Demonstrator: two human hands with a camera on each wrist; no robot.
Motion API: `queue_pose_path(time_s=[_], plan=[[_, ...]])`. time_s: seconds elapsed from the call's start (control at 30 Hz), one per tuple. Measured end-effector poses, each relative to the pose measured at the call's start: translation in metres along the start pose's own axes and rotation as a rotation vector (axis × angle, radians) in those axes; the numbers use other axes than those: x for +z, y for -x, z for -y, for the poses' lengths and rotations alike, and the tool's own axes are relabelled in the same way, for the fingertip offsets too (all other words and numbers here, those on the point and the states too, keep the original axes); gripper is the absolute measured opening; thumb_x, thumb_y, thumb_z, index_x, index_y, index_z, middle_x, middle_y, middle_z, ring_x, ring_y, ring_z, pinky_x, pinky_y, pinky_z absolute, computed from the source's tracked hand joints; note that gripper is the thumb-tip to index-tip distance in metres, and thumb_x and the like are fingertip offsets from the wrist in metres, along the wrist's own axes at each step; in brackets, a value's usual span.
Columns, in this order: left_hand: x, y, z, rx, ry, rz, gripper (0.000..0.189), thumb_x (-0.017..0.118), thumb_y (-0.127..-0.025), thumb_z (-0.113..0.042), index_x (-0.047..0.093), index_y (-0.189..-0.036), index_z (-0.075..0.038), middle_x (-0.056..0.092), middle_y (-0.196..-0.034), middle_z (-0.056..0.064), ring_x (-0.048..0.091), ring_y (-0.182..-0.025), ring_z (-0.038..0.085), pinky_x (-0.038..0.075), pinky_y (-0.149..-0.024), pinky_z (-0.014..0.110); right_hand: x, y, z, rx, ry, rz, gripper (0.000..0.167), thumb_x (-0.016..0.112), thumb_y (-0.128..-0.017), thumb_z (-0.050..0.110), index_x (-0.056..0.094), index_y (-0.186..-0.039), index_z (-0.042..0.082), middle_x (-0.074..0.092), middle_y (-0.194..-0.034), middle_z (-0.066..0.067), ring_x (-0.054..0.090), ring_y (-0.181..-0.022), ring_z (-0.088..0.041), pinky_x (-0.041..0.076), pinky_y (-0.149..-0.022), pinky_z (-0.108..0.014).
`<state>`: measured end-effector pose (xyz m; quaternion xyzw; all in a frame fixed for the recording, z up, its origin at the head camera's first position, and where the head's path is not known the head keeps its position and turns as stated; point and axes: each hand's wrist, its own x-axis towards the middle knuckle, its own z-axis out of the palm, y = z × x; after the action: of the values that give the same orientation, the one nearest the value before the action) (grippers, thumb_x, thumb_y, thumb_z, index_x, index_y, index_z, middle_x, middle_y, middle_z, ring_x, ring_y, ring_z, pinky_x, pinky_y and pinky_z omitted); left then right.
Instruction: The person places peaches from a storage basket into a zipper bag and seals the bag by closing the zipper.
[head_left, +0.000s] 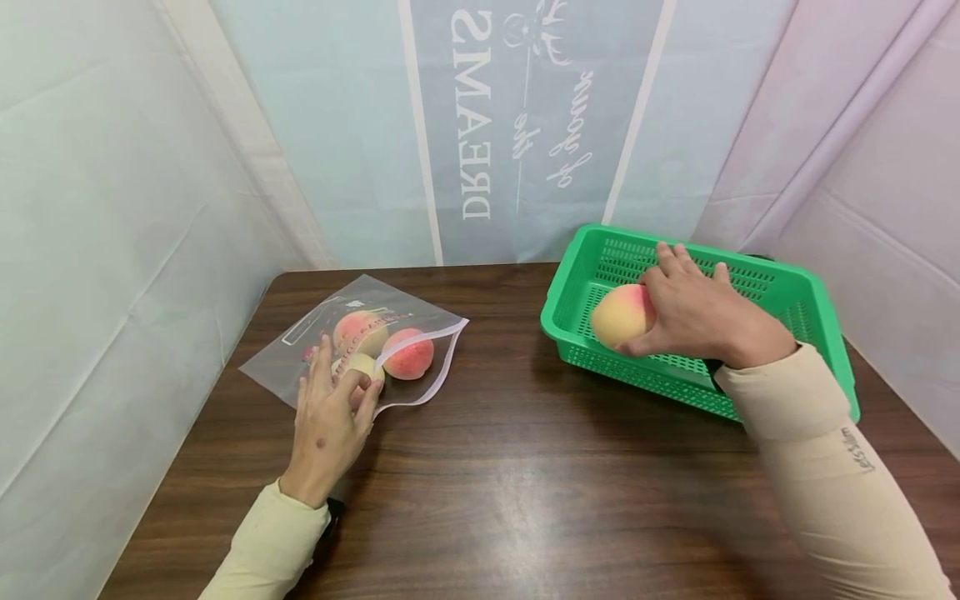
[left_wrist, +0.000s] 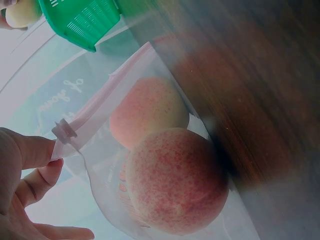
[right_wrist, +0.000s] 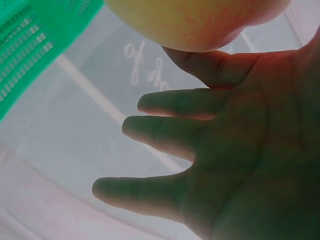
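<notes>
My left hand pinches the zip edge of a clear zip bag between thumb and index finger, the other fingers spread. Inside the bag lie three peaches: a red one near the mouth, a yellow-pink one behind it and a paler one partly covered by the hand. In the left wrist view, a speckled peach fills the bag's front. My right hand holds a yellow peach between thumb and index finger over the green basket, its other fingers stretched out.
The basket stands at the right of the dark wooden table, close to the back. A printed curtain hangs behind the table, and white sheets close in both sides.
</notes>
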<state>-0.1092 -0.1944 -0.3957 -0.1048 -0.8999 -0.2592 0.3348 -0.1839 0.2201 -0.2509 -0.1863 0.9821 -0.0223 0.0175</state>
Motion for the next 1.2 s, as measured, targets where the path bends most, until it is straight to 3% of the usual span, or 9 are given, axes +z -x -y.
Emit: queue_pose_path(time_s=[0.67,0.9,1.2], plan=[[-0.002,0.001,0.0,0.0,-0.01,-0.008,0.028,0.08,-0.083,-0.006,0.054,-0.072,-0.008,0.035,-0.15,0.036,0.036,-0.133,0.059,0.029,-0.093,0.081,-0.001,-0.008,0.03,-0.07,0.017,-0.033,0.073,0.082,-0.072,0.053,0.056,-0.112,-0.002,0.023,-0.153,-0.039,0.019,-0.142,-0.058,0.018,-0.096,-0.084],[-0.002,0.001,0.0,0.001,-0.008,-0.011,0.028,0.08,-0.083,-0.007,0.054,-0.073,-0.007,0.035,-0.15,0.036,0.036,-0.134,0.059,0.029,-0.093,0.082,0.001,-0.009,0.041,-0.085,0.002,-0.015,0.079,0.081,-0.073,0.053,0.055,-0.12,-0.004,0.019,-0.155,-0.038,0.016,-0.144,-0.055,0.016,-0.099,-0.083],[-0.001,0.001,-0.001,-0.007,0.01,-0.012,0.025,0.079,-0.084,-0.006,0.055,-0.074,-0.007,0.034,-0.151,0.036,0.035,-0.135,0.058,0.028,-0.094,0.081,0.001,-0.01,0.054,-0.118,0.004,-0.024,0.073,0.082,-0.072,0.052,0.056,-0.114,-0.002,0.02,-0.156,-0.037,0.017,-0.144,-0.054,0.019,-0.099,-0.081]])
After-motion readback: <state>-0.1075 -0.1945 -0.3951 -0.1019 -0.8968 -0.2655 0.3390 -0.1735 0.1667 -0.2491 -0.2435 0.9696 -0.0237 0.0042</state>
